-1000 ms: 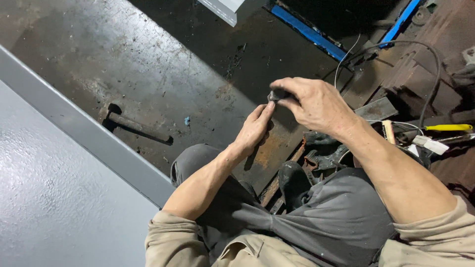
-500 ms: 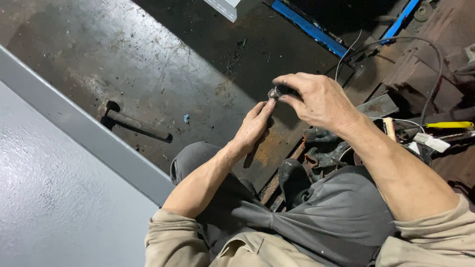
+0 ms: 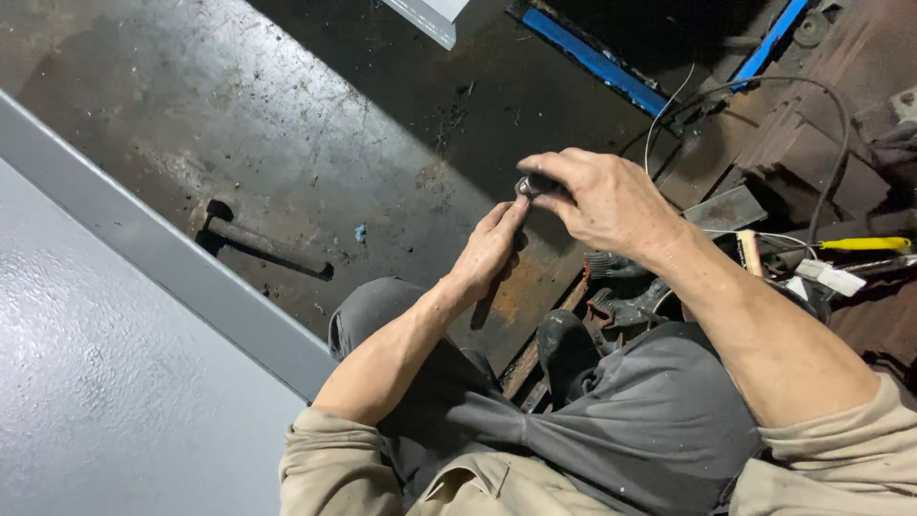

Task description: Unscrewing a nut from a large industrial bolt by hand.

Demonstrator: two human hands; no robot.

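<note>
- Right hand [image 3: 611, 205] arches over from the right, fingers curled tight round a small dark metal part [image 3: 528, 184], which sits up above the stained steel floor [image 3: 287, 143], just ahead of the raised knee.
- Left hand [image 3: 492, 250] comes up from below, fingertips pinched against the underside of that same part, so both hands have it.
- To work a piece this small cleanly, I'd judge one hand should grip firm while the other does the turning, wrists close, over the lap so a slip lands near.
- Hammer [image 3: 263, 247] lies well apart on the floor, untouched.
- Yellow-handled tool [image 3: 864, 244] rests off to the right among cables.
- Hard to read: the part is mostly buried under the right fingers; its shape, and whether it's one piece or two, I can't tell.
</note>
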